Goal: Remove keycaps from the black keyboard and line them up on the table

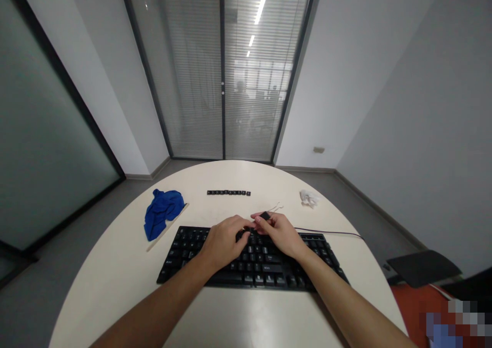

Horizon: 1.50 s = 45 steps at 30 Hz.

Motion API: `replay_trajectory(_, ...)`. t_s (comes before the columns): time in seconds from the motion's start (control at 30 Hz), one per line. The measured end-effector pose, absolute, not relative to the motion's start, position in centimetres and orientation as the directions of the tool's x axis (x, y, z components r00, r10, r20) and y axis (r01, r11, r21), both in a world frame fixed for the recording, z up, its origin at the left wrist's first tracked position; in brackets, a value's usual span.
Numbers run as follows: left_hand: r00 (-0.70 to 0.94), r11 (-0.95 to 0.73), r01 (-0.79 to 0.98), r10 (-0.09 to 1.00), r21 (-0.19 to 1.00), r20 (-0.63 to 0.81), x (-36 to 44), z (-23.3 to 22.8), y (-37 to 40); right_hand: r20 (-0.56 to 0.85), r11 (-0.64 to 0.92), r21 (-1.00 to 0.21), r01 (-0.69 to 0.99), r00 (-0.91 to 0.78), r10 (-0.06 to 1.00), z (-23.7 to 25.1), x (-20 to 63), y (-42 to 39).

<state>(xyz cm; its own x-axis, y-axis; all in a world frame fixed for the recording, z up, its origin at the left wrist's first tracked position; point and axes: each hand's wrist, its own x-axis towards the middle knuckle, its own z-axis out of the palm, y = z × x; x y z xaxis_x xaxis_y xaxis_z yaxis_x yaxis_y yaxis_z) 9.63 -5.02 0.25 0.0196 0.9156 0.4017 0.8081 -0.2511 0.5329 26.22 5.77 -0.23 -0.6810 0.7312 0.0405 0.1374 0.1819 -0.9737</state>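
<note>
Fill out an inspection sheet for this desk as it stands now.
Surface: round white table.
Job's things: black keyboard in front; small black keycap pinched in the right hand; row of loose keycaps behind.
Clutter: blue cloth over a flat stick, crumpled white wipe, wire puller.
Grips: left hand resting on the keys.
Cables: keyboard cable running right.
Surroundings: glass door with blinds, black chair part.

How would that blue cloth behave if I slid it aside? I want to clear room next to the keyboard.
The blue cloth lies crumpled in soft folds, so it is probably floppy and light, bunching rather than sliding as one piece. It drapes partly over a thin pale stick, which may drag along with it. It looks neither fragile nor apt to roll.
</note>
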Motion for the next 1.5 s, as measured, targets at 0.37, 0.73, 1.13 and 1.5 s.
replay_trajectory(0.37,-0.241,-0.005,0.733,0.933,0.680,0.266,8.9,-0.8,-3.4,0.119,0.293,-0.938,0.184,-0.623,0.773,0.3,27.2,6.7)
replay_trajectory(0.73,-0.129,0.058,0.800,0.989,0.597,0.077,8.5,-0.5,-0.2,0.134,0.360,-0.899,0.249,-0.627,0.768,0.0,27.3,6.8)
replay_trajectory(1.13,-0.051,0.015,0.959,0.992,0.284,0.118,10.2,0.9,3.0,0.147,0.384,-0.888,0.253,-0.636,0.758,-0.8,27.6,7.5)
replay_trajectory(1.5,-0.001,-0.023,0.988,0.987,0.150,0.160,9.0,0.5,2.7,0.150,0.404,-0.878,0.255,-0.656,0.740,-0.6,27.4,7.1)
